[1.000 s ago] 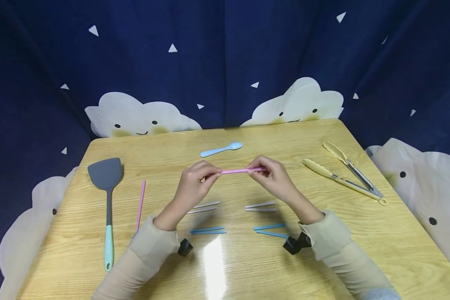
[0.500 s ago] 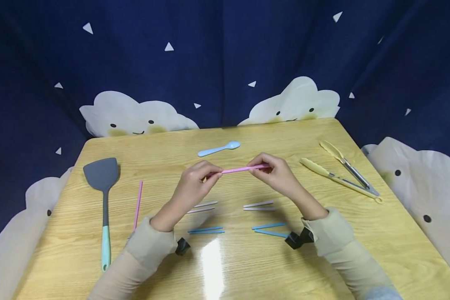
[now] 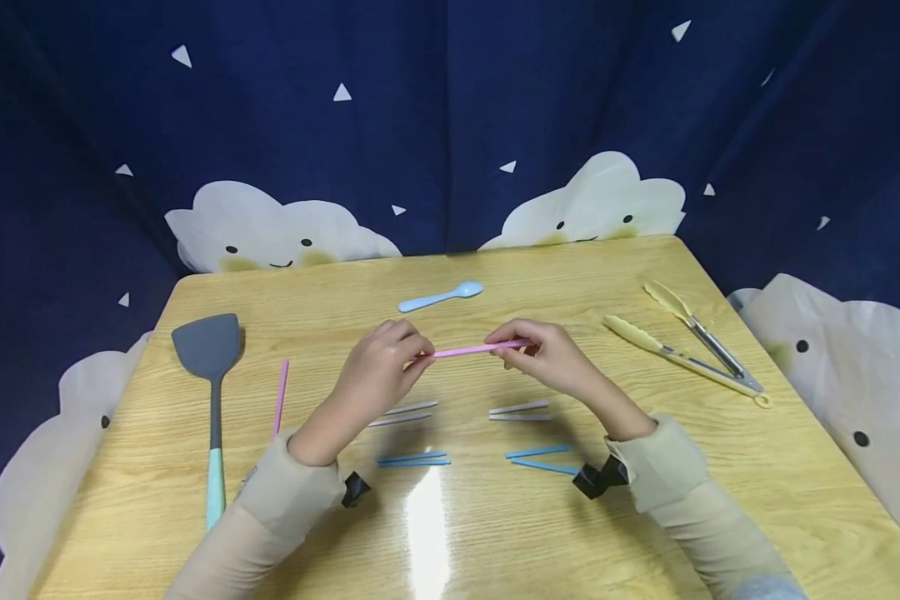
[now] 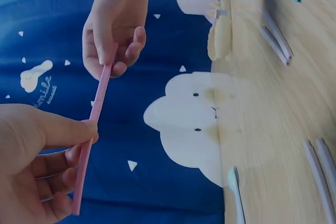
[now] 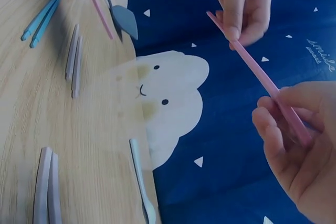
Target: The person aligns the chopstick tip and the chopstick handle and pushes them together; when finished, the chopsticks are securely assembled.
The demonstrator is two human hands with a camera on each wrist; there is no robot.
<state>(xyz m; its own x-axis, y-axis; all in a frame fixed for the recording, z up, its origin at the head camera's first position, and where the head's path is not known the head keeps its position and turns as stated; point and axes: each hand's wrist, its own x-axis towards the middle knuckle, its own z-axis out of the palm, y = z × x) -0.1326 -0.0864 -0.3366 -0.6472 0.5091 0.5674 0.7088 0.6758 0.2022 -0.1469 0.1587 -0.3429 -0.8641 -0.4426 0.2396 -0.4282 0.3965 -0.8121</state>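
Both hands hold one slim pink chopstick (image 3: 465,351) out level above the table, with a thin joint line near its middle in the left wrist view. My left hand (image 3: 378,371) pinches it between thumb and fingers toward one end. Toward the other end, my right hand (image 3: 547,358) grips it, thumb against the stick and fingers curled behind. Below lie short white sticks (image 3: 520,407) and short blue sticks (image 3: 412,459), in pairs on either side. Another pink stick (image 3: 280,398) lies left of my left hand, its near end hidden by the sleeve.
A light blue spoon (image 3: 441,297) lies at the back of the wooden table (image 3: 540,542). On the left is a grey turner (image 3: 208,346) with a mint handle; on the right, spread yellow-tipped tongs (image 3: 701,337). A dark blue curtain (image 3: 435,125) hangs behind the table.
My left hand has shifted slightly left and turned, its fingers now more bunched on the chopstick. My right hand has dropped a little. The chopstick stays between both hands, slightly lower.
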